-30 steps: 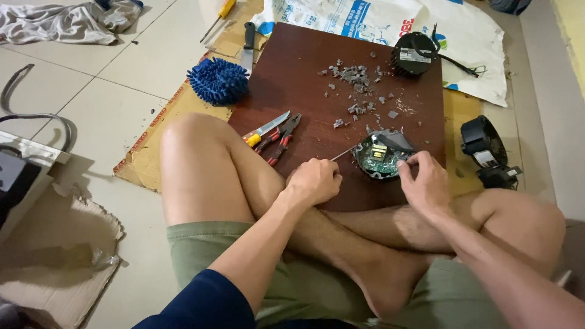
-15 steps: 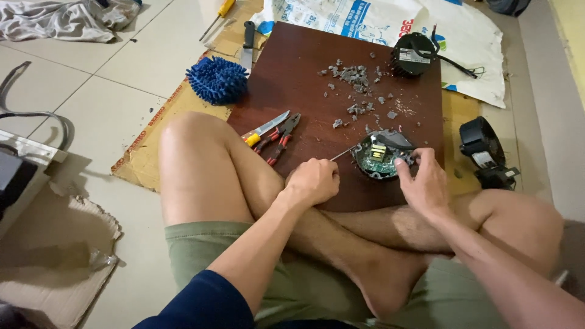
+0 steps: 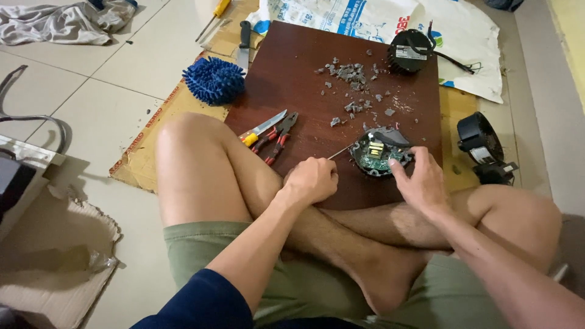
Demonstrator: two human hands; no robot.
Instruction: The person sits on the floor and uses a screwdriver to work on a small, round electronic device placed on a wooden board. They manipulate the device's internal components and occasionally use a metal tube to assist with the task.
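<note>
I sit cross-legged on the floor at a dark brown board (image 3: 304, 67). My left hand (image 3: 312, 180) is closed around a thin metal tool (image 3: 339, 152) whose tip points at a round black device (image 3: 379, 153) with a green circuit board showing inside. My right hand (image 3: 419, 180) steadies that device from its near right side, fingers on its rim. Grey broken bits (image 3: 352, 74) lie scattered on the board beyond it.
Red-handled pliers (image 3: 278, 135) and a yellow-handled knife (image 3: 263, 128) lie left of my hands. A blue mop head (image 3: 213, 80), a black round housing (image 3: 409, 51), another black part (image 3: 482, 144) and a printed sack (image 3: 365, 18) surround the board. Cardboard (image 3: 149, 146) lies underneath.
Both hands stay at the round device; the right hand's fingers have shifted slightly on its rim. The view has barely moved.
</note>
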